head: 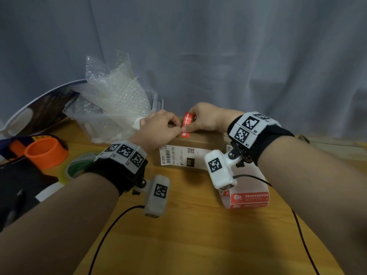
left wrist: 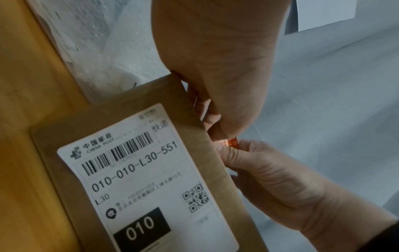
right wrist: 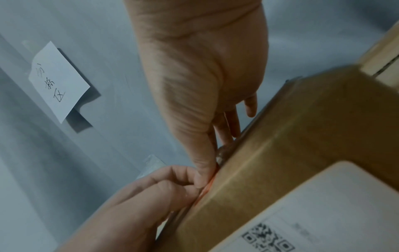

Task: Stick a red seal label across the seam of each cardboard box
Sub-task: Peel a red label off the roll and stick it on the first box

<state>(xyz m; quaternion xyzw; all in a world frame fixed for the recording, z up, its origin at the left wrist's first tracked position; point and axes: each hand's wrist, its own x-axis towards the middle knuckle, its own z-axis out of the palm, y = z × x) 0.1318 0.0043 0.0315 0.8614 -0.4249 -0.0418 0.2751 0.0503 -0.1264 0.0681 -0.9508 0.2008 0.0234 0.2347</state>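
Note:
A brown cardboard box (head: 200, 140) with a white shipping label (head: 178, 157) on its near face stands on the wooden table. A red seal label (head: 188, 121) stands upright over the box's far top edge, its lower end on the box top. My left hand (head: 161, 129) pinches the label's left side with curled fingers. My right hand (head: 205, 118) holds its upper part, thumb across the front. In the left wrist view only a small piece of the red label (left wrist: 232, 142) shows between the left hand (left wrist: 215, 71) and the right hand (left wrist: 272, 172). In the right wrist view the label (right wrist: 207, 188) is an orange sliver against the box (right wrist: 302, 129).
A roll of red seal labels (head: 248, 199) lies near the box's right front. At left are a clear bin with bubble wrap (head: 113, 100), an orange cylinder (head: 46, 153) and a tape roll (head: 76, 168). A grey curtain hangs behind, with a paper note (right wrist: 58, 80).

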